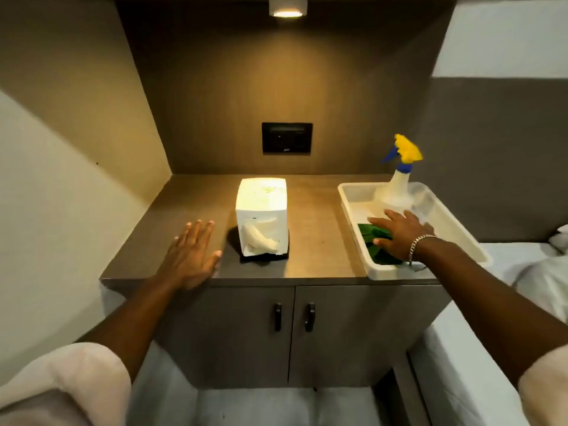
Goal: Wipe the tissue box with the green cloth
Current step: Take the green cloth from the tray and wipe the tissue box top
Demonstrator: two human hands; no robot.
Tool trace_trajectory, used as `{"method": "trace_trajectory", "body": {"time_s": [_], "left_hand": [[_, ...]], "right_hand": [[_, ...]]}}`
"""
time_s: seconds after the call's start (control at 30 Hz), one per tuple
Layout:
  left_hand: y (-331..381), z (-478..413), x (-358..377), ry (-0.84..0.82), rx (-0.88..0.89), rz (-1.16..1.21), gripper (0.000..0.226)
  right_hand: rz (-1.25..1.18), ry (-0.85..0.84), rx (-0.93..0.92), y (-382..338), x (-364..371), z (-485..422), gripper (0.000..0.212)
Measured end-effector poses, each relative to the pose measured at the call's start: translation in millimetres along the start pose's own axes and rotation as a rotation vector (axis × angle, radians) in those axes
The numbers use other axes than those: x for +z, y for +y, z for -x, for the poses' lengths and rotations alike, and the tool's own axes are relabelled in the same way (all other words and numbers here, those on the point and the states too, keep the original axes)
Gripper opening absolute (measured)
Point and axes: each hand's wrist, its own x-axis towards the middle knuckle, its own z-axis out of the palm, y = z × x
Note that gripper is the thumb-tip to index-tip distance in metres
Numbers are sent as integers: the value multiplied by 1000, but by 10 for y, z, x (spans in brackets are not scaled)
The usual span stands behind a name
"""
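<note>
A white tissue box (262, 207) stands on a black base in the middle of the brown countertop (313, 216), with a tissue hanging from its front slot. The green cloth (373, 238) lies crumpled in a white tray (455, 222) at the right. My right hand (399, 233), a bracelet on its wrist, lies flat on the cloth with fingers spread; I see no closed grip. My left hand (192, 253) rests palm down on the counter, left of the box and apart from it, holding nothing.
A spray bottle (398, 179) with a yellow and blue head stands at the tray's far end. A black socket panel (287, 137) sits on the back wall. Two cabinet doors (292, 330) are below the counter. White bedding (541, 272) lies at the right.
</note>
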Motion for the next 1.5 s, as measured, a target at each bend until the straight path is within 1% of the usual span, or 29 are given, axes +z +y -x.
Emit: {"method": "trace_trajectory", "body": {"time_s": [0.1,0.17,0.23,0.3,0.47,0.53,0.6,0.67,0.7,0.8,0.83,0.9,1.0,1.03,1.1,1.17,1.23,1.3,1.43,1.5], "left_hand": [[-73,-96,202,-90,-77,-71,71],[-96,-140,303,-99,-99,-129,71],[-123,-168,357,-70,-106,-175,73],[-145,-171,383,-42,-98,-180,75],[-225,-181,490,18,-89,-184,76],[-217,-180,502,22,-91,-188,77],[-195,-181,490,0,-93,-177,80],[-196,-186,465,-28,-98,-133,82],[-207,-200,438,-45,-104,-86,82],[-195,-272,221,-76,-101,157,82],[-181,-306,118,-48,-68,231,83],[-106,-409,-140,15,53,358,87],[77,-636,-556,21,263,455,98],[136,-727,-669,-7,321,444,105],[246,-888,-831,-114,392,394,119],[288,-1030,-898,-260,419,358,127],[276,-1135,-910,-363,438,332,128],[243,-1189,-908,-388,441,336,130],[206,-1222,-866,-366,448,402,130],[201,-1231,-859,-364,445,424,131]], "right_hand": [[17,-96,21,109,64,-99,66],[-119,-115,39,168,145,-141,71],[-211,-74,25,152,192,-148,73],[-220,-35,40,106,196,-156,72],[-112,117,78,-9,167,-107,57],[-128,152,85,-10,144,-81,52],[-201,154,93,10,100,-34,47],[-288,189,110,36,32,44,44],[-331,234,125,40,-14,89,43],[-457,357,135,-35,-179,203,42],[-497,390,118,-104,-244,227,42],[-575,424,59,-302,-403,244,43],[-679,405,-42,-680,-661,197,48],[-703,395,-67,-821,-741,154,49],[-747,373,-112,-1110,-868,77,51],[-765,341,-164,-1387,-933,-4,51],[-722,296,-202,-1635,-949,-70,49],[-664,243,-229,-1824,-922,-120,48],[-528,161,-231,-2057,-867,-164,50],[-466,88,-210,-2197,-870,-183,57]]}}
